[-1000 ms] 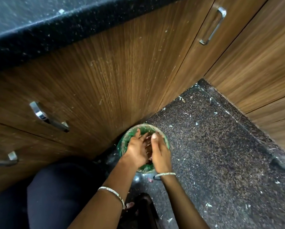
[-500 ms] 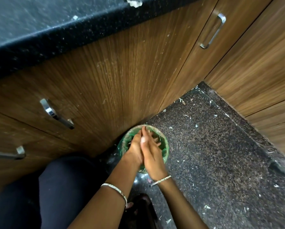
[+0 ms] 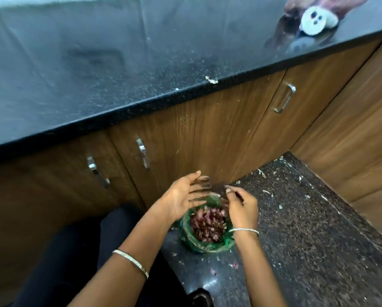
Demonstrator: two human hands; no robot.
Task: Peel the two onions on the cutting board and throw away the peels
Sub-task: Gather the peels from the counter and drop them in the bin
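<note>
Plenty of reddish-purple peels (image 3: 207,224) are heaped in the small green-lined bin (image 3: 205,248), which stands on the speckled floor (image 3: 307,240) right at the foot of the wooden cabinet doors (image 3: 196,140). I see both hands directly above it. My reading is that this is the tail of the throwing-away step, with the scraps in the bin and not in a grip.

The left hand (image 3: 181,196) hovers over the bin's far rim, palm turned inward, its fingers (image 3: 192,175) spread and holding nothing. The right hand (image 3: 241,209) sits over the near-right rim with its fingertips drawn toward the thumb. Motion blur keeps me from telling whether a last scrap is pinched there.

A few pinkish flakes lie on the floor just beside the bin, so I judge the next move calls for checking the right fingertips, shaking off anything stuck, and gathering those strays. The onions and the cutting board are out of view. Above, the dark surface (image 3: 97,63) shows only crumbs and a white round object (image 3: 314,21) at its far right
</note>
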